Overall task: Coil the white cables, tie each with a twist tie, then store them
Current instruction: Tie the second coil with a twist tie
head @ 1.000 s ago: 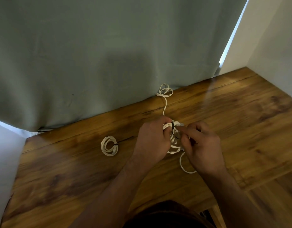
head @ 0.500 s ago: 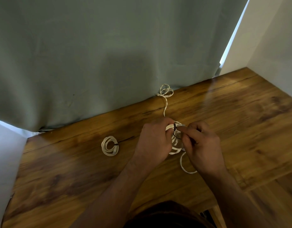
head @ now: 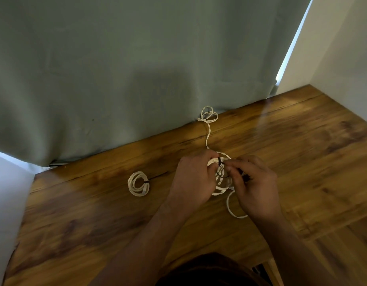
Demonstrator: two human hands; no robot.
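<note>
My left hand (head: 194, 180) grips a coil of white cable (head: 220, 187) just above the wooden table (head: 96, 223). A black twist tie (head: 220, 172) loops around the coil's top, and my right hand (head: 254, 185) pinches its end. A loose end of the cable curls out below my right hand. A twisted white strand (head: 207, 129) runs from the coil to small loops at the curtain's foot. A second coil of white cable (head: 138, 183), bound with a dark tie, lies flat to the left of my left hand.
A grey-green curtain (head: 137, 69) hangs along the table's far edge. White walls (head: 343, 48) stand at the right and at the far left. The table's front edge drops away at the lower right, with slats below it.
My right hand has drawn the black tie's end a little to the right, opening a wider loop of tie over the coil. The left hand and both coils stay in place.
</note>
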